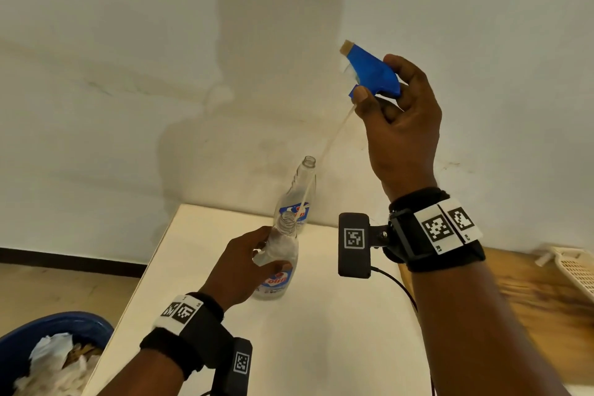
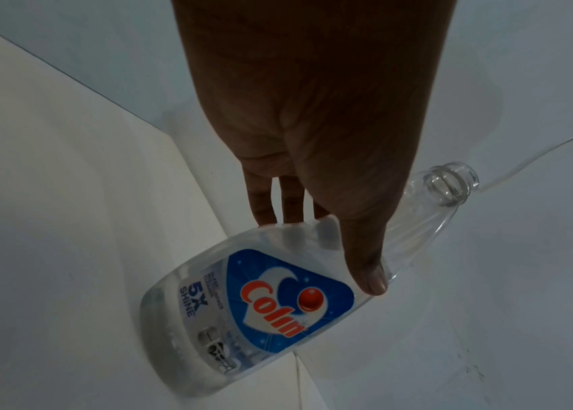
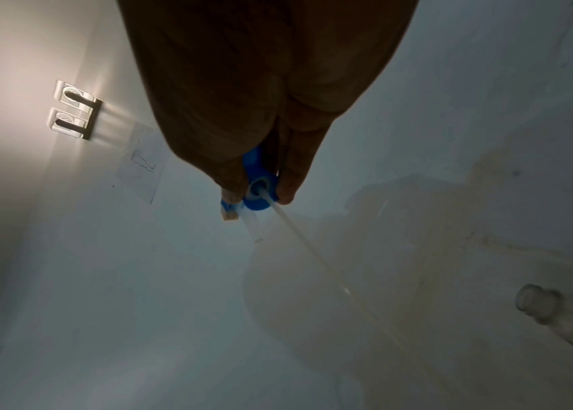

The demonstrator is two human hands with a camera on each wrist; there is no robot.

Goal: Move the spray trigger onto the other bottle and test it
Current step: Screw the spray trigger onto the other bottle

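Note:
My right hand (image 1: 390,96) holds the blue spray trigger (image 1: 369,72) high above the table, fingers and thumb curled round its collar (image 3: 260,191). Its pale dip tube (image 1: 324,151) hangs down to the left, its lower end in front of the far clear bottle (image 1: 297,196), which stands open-necked by the wall. My left hand (image 1: 250,262) grips the near clear Colin bottle (image 1: 279,264) on the table, thumb (image 2: 369,266) across its front. That bottle's neck (image 2: 449,183) is open and it holds some clear liquid.
The white table (image 1: 321,331) ends at a left edge, with a blue bin (image 1: 48,354) full of crumpled paper on the floor below it. A wooden surface with a cream plastic basket (image 1: 575,267) lies to the right. Two wall hooks (image 3: 70,111) show in the right wrist view.

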